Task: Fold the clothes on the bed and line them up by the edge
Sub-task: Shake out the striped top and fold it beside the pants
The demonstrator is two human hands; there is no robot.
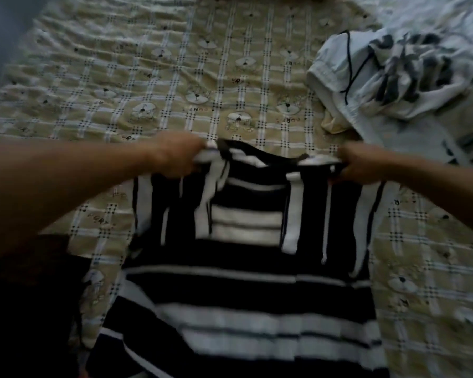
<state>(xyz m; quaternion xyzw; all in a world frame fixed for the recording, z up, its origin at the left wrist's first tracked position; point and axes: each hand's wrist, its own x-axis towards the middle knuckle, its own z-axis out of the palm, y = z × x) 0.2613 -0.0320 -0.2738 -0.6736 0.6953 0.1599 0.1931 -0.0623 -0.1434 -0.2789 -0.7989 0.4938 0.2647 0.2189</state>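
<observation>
A black-and-white striped shirt (243,271) lies spread on the bed in front of me, its sleeves folded inward over the body. My left hand (175,156) grips the shirt's left shoulder at the far edge. My right hand (362,166) grips the right shoulder. Both hands pinch the fabric near the dark collar, lifting that edge slightly off the bed. The lower part of the shirt runs toward me and out of the bottom of the view.
The bed (175,77) is covered with a tan checked sheet printed with bear faces. A heap of unfolded white and patterned clothes (388,75) lies at the far right. The bed's dark near-left edge (30,309) drops off beside the shirt.
</observation>
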